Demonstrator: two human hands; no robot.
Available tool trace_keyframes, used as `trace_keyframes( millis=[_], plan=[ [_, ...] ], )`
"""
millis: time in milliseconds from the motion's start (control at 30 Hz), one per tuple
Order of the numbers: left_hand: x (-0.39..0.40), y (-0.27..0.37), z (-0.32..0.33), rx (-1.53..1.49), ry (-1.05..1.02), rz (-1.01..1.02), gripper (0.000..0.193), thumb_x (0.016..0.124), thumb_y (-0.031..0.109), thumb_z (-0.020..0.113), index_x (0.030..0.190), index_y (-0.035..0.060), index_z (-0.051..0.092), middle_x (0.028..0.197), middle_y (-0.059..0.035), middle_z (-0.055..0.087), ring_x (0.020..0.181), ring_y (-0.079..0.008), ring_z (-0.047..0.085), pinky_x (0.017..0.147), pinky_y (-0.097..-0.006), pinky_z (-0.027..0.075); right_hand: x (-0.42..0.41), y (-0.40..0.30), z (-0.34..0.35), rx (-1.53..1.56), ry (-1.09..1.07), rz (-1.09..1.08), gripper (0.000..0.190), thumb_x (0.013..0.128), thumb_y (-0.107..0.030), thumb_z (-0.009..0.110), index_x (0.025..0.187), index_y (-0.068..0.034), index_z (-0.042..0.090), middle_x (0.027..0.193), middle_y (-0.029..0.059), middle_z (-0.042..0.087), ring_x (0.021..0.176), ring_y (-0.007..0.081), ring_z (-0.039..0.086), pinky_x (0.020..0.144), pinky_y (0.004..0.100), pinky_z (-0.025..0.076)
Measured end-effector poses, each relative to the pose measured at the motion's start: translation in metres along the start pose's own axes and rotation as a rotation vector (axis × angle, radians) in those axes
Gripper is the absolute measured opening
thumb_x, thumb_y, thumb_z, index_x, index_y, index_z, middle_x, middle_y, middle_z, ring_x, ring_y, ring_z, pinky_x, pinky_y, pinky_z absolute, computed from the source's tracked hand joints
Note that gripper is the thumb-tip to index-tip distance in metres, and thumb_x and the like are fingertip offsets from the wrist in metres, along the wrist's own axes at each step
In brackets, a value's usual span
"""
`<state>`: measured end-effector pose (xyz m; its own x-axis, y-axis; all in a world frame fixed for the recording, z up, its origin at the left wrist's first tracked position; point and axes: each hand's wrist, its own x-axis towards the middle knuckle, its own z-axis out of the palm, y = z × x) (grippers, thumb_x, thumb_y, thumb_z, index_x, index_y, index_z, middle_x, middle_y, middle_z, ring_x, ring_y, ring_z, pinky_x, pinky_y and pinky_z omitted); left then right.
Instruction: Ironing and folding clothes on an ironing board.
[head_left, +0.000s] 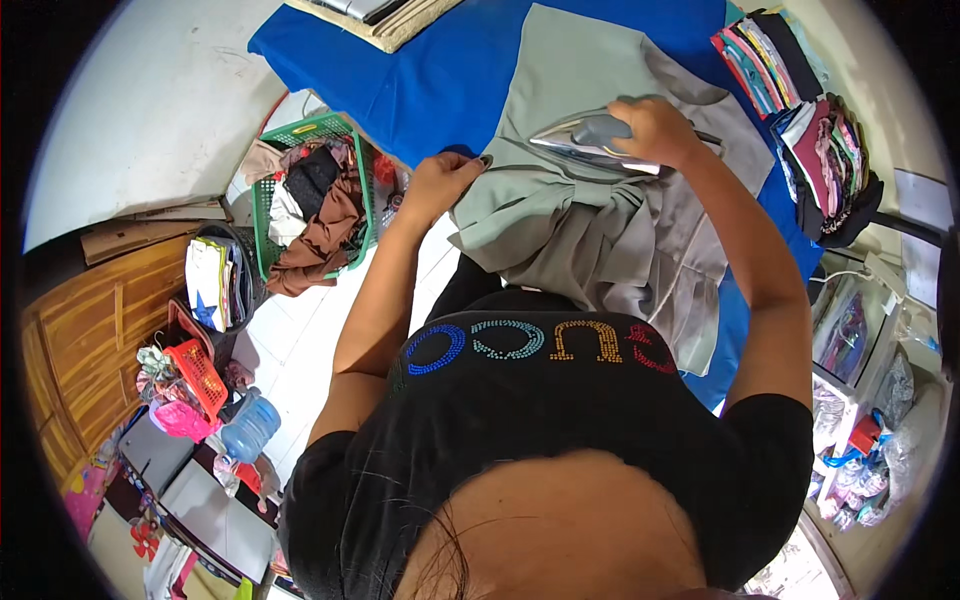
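Note:
A sage-green garment (577, 75) with a large fabric bow (592, 192) lies over a blue cloth (450, 82), its lower part hanging towards my body. My right hand (654, 133) is closed around the handle of an electric iron (581, 139). The iron's tip points left, and it rests on the garment just above the bow. My left hand (448, 182) pinches the garment's left edge between thumb and fingers, beside the bow. The iron's soleplate is mostly hidden against the fabric.
Folded clothes (772, 64) and another clothes pile (829, 157) stand at the right. A green plastic basket (259, 217) of crumpled clothes is at the left, near a dark bin (247, 259) holding folded clothes. A padded board (390, 34) bears flat items at the top.

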<state>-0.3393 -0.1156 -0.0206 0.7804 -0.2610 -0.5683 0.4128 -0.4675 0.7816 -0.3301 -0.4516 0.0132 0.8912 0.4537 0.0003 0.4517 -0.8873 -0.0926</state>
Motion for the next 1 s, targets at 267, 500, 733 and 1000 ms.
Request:
trace_keyframes(
  millis=[267,500,733,1000],
  plan=[
    [0.012,-0.017,0.001,-0.05,-0.011,0.13,0.027,0.083,0.023,0.064,0.088,-0.0025,0.068,0.069,-0.0015,0.058,0.062,-0.01,0.048,0.061,-0.0189,0.039,0.048,-0.055,-0.002,0.048,-0.009,0.075,0.025,0.076,-0.028,0.06,0.092,-0.009,0.059,0.076,0.0129,0.066,0.068,0.0376,0.061,0.063,0.0458,0.047],
    [0.016,-0.026,0.003,-0.133,-0.019,0.155,0.022,0.084,0.02,0.063,0.085,-0.001,0.068,0.068,0.0,0.056,0.061,-0.0084,0.046,0.059,-0.0182,0.037,0.002,0.006,-0.005,-0.056,-0.066,-0.001,0.025,0.075,-0.03,0.061,0.093,-0.013,0.061,0.079,0.0109,0.067,0.071,0.0346,0.063,0.064,0.0446,0.048],
    [0.014,-0.02,0.003,-0.153,-0.021,0.159,0.019,0.083,0.019,0.064,0.083,0.0002,0.067,0.067,0.0011,0.055,0.061,-0.0076,0.044,0.058,-0.0179,0.035,0.033,-0.048,-0.014,-0.07,-0.134,0.07,0.022,0.071,-0.023,0.064,0.086,-0.008,0.056,0.077,0.0104,0.066,0.072,0.0352,0.061,0.066,0.0428,0.046],
    [0.01,-0.021,0.003,-0.17,-0.01,0.164,0.019,0.083,0.019,0.064,0.08,0.0013,0.067,0.066,0.0016,0.054,0.059,-0.0073,0.042,0.056,-0.0178,0.033,-0.023,0.01,-0.01,-0.056,-0.09,-0.01,0.025,0.071,-0.029,0.064,0.089,-0.012,0.059,0.074,0.0113,0.065,0.067,0.0332,0.061,0.062,0.0427,0.046]
  ],
)
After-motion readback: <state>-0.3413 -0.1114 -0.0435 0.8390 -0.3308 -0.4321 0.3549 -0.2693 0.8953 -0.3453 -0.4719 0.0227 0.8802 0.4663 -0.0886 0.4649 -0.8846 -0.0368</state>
